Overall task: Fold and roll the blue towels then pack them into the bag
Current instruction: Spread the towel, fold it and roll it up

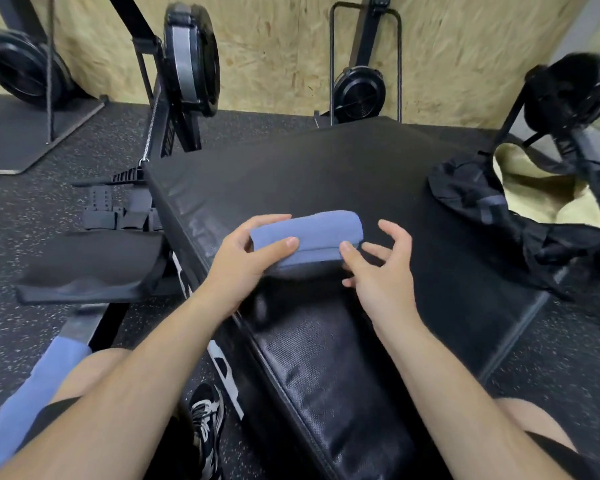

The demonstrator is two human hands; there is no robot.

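Note:
A rolled blue towel is held just above the black padded box. My left hand grips its left end, thumb on top and fingers around the far side. My right hand is at the roll's right end with fingers spread, thumb touching the towel's front edge. A black bag with a pale yellow lining lies open at the right side of the box. Another blue towel drapes over my left thigh at the lower left.
A rowing machine's seat and rail run along the left of the box, its flywheel at the back. More machines stand against the chipboard wall. My shoe rests on the speckled rubber floor.

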